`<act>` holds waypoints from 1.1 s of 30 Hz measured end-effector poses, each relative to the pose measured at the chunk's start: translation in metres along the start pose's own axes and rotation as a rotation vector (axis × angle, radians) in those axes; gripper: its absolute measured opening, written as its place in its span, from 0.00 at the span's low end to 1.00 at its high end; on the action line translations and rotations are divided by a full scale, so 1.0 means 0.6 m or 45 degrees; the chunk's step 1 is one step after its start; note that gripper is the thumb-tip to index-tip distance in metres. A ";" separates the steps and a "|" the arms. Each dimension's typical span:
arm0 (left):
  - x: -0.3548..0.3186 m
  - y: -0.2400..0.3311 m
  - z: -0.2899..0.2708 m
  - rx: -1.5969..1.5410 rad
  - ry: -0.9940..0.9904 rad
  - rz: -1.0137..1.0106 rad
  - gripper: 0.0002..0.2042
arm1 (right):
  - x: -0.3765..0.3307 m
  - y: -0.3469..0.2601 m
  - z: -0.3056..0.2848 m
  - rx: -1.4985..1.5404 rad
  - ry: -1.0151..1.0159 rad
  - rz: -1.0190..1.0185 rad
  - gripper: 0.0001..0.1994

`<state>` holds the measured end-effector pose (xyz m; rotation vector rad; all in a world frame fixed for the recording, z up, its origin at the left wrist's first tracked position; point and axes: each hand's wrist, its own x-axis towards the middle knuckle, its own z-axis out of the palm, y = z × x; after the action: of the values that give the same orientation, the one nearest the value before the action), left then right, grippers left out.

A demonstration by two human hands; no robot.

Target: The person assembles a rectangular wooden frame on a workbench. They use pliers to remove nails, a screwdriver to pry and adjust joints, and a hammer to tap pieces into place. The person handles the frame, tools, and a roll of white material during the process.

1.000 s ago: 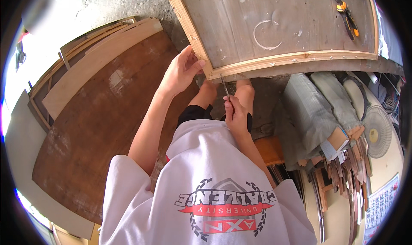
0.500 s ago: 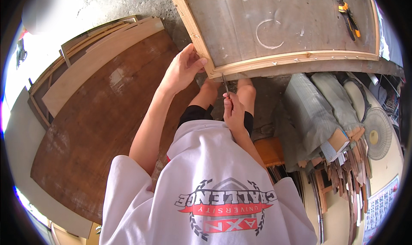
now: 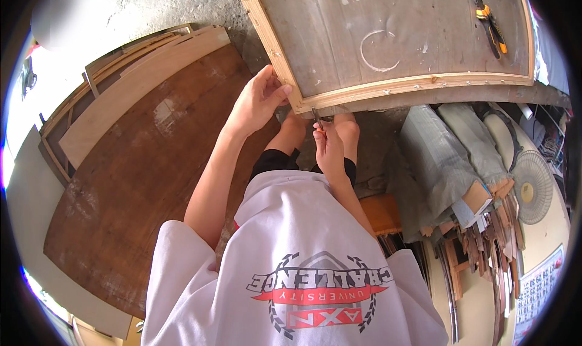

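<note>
A pale wooden frame (image 3: 388,87) lies on a worn brown tabletop (image 3: 424,18), with small metal bits along its near rail. My left hand (image 3: 254,103) is closed round its near left corner, thumb on top and fingers at the outer side. Just right of that corner, my right hand (image 3: 329,149) grips a slim dark metal tool (image 3: 316,117), its tip at the near rail. The fingers hide most of its handle, so its exact kind cannot be made out. Pliers (image 3: 490,24) with black and orange handles lie inside the frame, far right.
A large brown wooden panel (image 3: 145,182) and stacked boards (image 3: 145,73) stand to my left. On the right are covered bundles (image 3: 439,158), wood strips (image 3: 491,267) and a round fan (image 3: 533,185). My legs (image 3: 294,131) are beneath the table's near edge.
My right hand has moved slightly up toward the frame with the tool, and less of its shaft shows. My left hand stays at the corner.
</note>
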<state>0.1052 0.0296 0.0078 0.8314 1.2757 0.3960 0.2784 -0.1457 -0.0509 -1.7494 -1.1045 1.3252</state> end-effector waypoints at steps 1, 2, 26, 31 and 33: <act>0.000 0.000 0.000 -0.008 0.001 -0.004 0.09 | -0.002 0.006 0.000 0.017 -0.033 0.046 0.11; -0.001 0.000 0.001 -0.026 0.002 -0.002 0.09 | -0.008 0.006 -0.003 0.033 -0.063 0.099 0.11; -0.043 -0.023 -0.062 0.211 0.070 0.108 0.11 | 0.460 -0.178 -0.588 -1.620 0.394 -0.433 0.42; -0.074 -0.113 -0.044 -0.184 0.455 0.084 0.17 | 0.496 -0.183 -0.663 -1.599 0.051 -0.820 0.29; -0.092 -0.175 -0.018 -0.386 0.719 -0.009 0.18 | 0.480 -0.207 -0.702 -1.403 -0.025 -0.835 0.25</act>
<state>0.0613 -0.0732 -0.0325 0.4659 1.6813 0.8366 0.6932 0.1592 0.0531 -1.7262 -2.4248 0.2788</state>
